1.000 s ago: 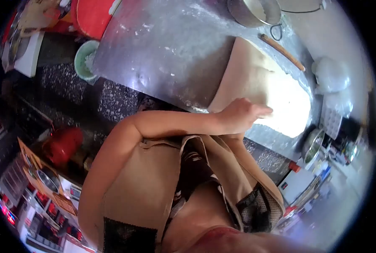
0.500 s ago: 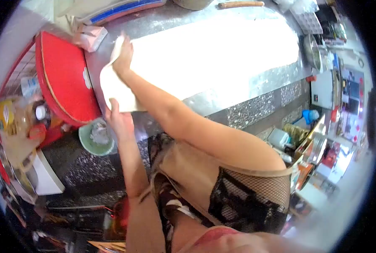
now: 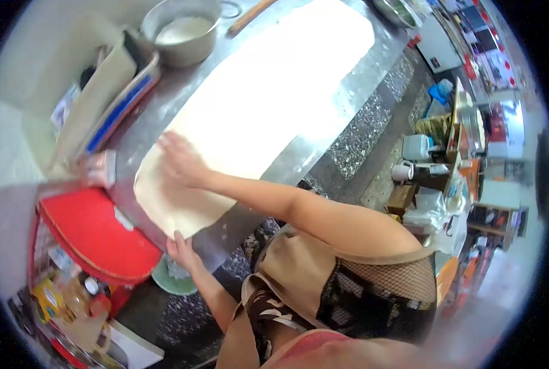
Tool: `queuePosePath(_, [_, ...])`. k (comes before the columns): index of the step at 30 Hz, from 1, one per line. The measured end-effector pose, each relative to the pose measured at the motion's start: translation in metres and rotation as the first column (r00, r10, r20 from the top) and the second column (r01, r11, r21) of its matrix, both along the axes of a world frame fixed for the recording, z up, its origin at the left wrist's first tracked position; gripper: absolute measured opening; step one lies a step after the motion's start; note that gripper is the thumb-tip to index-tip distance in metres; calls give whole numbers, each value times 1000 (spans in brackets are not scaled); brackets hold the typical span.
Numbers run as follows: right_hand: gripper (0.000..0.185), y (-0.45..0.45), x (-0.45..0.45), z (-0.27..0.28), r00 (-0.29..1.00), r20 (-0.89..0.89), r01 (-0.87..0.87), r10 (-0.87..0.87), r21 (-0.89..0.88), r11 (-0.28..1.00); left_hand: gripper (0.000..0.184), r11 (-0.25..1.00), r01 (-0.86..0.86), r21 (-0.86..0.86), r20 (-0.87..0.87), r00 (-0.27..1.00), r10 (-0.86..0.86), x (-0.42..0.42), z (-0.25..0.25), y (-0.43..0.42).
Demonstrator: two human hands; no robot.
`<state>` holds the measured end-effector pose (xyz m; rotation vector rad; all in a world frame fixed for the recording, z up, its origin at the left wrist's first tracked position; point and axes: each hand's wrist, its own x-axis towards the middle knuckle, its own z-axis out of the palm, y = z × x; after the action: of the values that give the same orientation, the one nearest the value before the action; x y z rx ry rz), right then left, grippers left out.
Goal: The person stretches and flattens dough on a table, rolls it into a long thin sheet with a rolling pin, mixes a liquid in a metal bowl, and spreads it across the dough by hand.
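Observation:
A long, pale sheet of rolled dough [image 3: 243,104] lies along the metal worktop [image 3: 308,157], its far part washed out by glare. My right hand [image 3: 182,161] is spread over the dough near its left end, blurred by motion, with the palm down. At the dough's near corner, my left hand [image 3: 181,251] pinches the edge, thumb on top and the other fingers partly hidden beneath it.
A metal pot [image 3: 185,37] with white contents and a rolling pin [image 3: 250,17] sit behind the dough. A red lid-like panel [image 3: 96,230] adjoins the worktop's left end, above a green basin [image 3: 173,280]. Boxes and containers line the right side.
My view has turned, shifting the scene. My right hand has gone from the dough's raised end edge onto its upper surface. That end now lies flatter; my left hand stays at the near corner.

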<state>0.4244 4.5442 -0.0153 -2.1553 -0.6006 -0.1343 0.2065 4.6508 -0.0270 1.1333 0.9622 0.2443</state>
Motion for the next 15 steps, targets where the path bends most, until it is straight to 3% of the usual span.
queuePosePath(1, [62,-46,14,3,993,85,78,-75,-30,997,34,999,-23,33,13,1000,23,2,0,-1])
queuePosePath(2, [63,-97,27,-1,980,159,151,-124,-178,972,35,996,-49,69,24,999,48,5,0,-6])
queuePosePath(4, [62,-196,54,-2,990,132,97,-46,-409,908,36,934,6,357,-171,984,59,14,-5,-12])
queuePosePath(5, [62,-240,68,-6,991,125,35,37,-532,846,36,714,78,696,-244,961,133,18,-19,-21])
queuePosePath(6, [61,-279,84,-6,986,110,-37,125,-585,810,44,249,369,896,-438,826,355,33,-1,-49])
queuePosePath(8, [60,-339,110,-9,988,13,-114,156,-627,771,56,-222,413,883,-332,885,327,62,-3,-82])
queuePosePath(9, [60,-361,127,-12,988,17,-112,156,-617,779,64,-217,540,813,-467,828,310,77,-12,-100])
queuePosePath(10, [60,-388,151,-13,995,-18,-92,101,-598,796,64,-223,537,813,-458,828,322,99,-25,-134])
queuePosePath(12, [61,-448,199,-22,1000,-8,-16,15,-619,785,64,-134,689,712,-675,724,139,151,-47,-208])
queuePosePath(14, [59,-517,240,-27,996,67,90,-61,-635,767,65,-31,696,717,-696,718,20,209,-37,-278])
queuePosePath(15, [58,-555,256,-21,996,55,89,-70,-595,799,65,-37,688,725,-687,726,19,240,-35,-312])
